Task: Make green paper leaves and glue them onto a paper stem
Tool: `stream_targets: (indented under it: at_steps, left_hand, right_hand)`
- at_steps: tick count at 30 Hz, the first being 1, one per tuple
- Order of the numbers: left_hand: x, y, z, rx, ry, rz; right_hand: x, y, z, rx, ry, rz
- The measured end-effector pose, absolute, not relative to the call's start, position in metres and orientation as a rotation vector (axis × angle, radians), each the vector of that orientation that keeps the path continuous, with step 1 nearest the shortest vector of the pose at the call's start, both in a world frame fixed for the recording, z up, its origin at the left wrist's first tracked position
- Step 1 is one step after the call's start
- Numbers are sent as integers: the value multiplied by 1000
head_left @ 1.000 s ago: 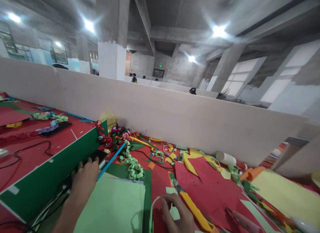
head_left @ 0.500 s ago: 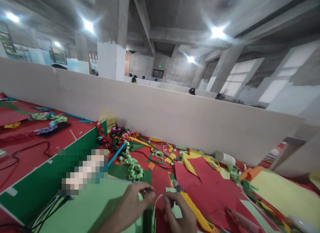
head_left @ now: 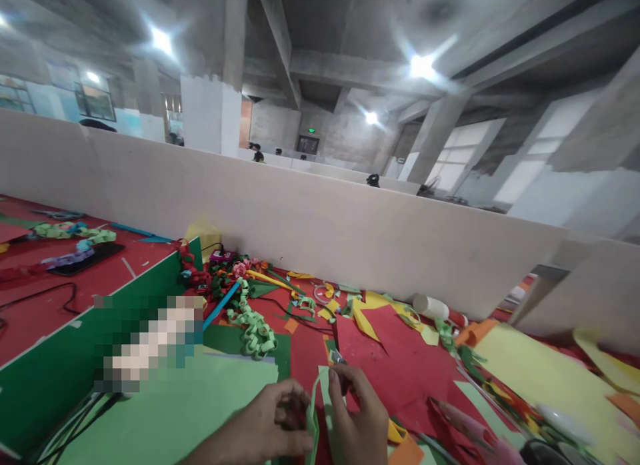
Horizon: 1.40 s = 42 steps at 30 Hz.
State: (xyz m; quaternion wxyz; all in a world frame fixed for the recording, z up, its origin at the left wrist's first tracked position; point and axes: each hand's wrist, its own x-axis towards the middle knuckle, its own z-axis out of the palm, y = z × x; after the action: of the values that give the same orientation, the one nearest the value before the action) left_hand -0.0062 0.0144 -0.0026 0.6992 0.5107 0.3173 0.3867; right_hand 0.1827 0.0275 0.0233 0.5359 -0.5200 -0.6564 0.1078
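Observation:
A narrow light green paper strip (head_left: 313,422) stands bent between my hands at the bottom middle. My left hand (head_left: 270,418) pinches its lower part between thumb and fingers. At the strip's curved upper end, my right hand (head_left: 357,412) has its thumb and index finger closed together. Behind the right hand lies a utility knife with a yellow handle (head_left: 397,432), mostly covered by that hand. Light green paper sheets (head_left: 200,392) lie left of the hands, and a paper chain of light green links (head_left: 257,335) rests beyond them.
A green divider (head_left: 55,378) runs along the left, beside a blurred-out patch. Red paper (head_left: 390,338), yellow sheets (head_left: 530,365), a white bottle (head_left: 430,307) and many scraps cover the right. A pale partition (head_left: 300,215) stands behind; cables lie at lower left.
The camera view has swung slightly right. My left hand has come in to the strip and closed on it. My right hand now covers more of the yellow knife.

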Motion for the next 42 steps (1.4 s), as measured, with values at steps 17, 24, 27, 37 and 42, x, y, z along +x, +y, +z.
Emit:
stream_targets:
  at_steps: [17, 24, 27, 37, 42]
  left_hand:
    - [0, 11, 10, 597, 775, 1159]
    - [-3, 13, -2, 539, 852, 1194]
    - [-2, 13, -8, 593, 871, 1206]
    - [-3, 18, -11, 667, 856, 1280]
    - [-4, 16, 4, 581, 810, 1176]
  right_hand:
    - [174, 23, 16, -1009, -1792, 218]
    - [170, 23, 17, -969, -1766, 154]
    - [168, 23, 21, -934, -1750, 184]
    - [163, 19, 17, -1098, -1640, 805]
    - [166, 21, 14, -1021, -1490, 1037]
